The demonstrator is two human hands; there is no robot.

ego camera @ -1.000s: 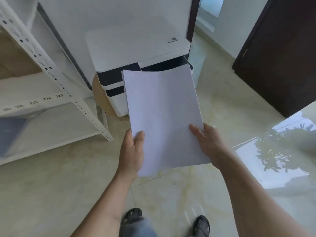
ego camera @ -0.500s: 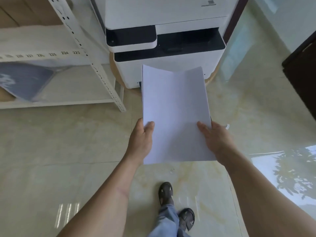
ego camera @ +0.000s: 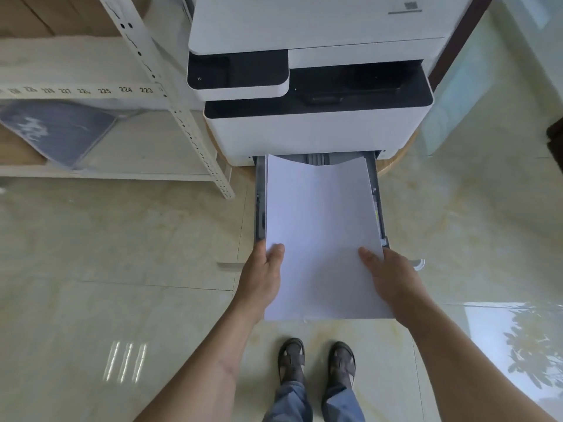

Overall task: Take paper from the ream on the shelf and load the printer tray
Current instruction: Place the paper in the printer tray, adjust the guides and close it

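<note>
A stack of white paper (ego camera: pixel 320 226) is held over the pulled-out grey printer tray (ego camera: pixel 260 208). My left hand (ego camera: pixel 263 278) grips the stack's near left edge, thumb on top. My right hand (ego camera: pixel 393 278) grips the near right edge the same way. The far edge of the paper sags in the middle just in front of the tray slot. The white and black printer (ego camera: pixel 316 129) stands low on a round wooden base. The stack's near end overhangs the tray front. An opened blue-grey ream wrapper (ego camera: pixel 58 132) lies on the lower shelf at left.
A white metal shelf rack (ego camera: pixel 189 129) with numbered edge labels stands left of the printer, its post close to the tray. Glossy tiled floor (ego camera: pixel 122 254) lies all around. My sandalled feet (ego camera: pixel 316 360) stand just behind the tray. A dark door (ego camera: pixel 556 138) is at the far right.
Both hands have carried the paper forward and down, from in front of the printer to over the open tray. The view has come closer and lower.
</note>
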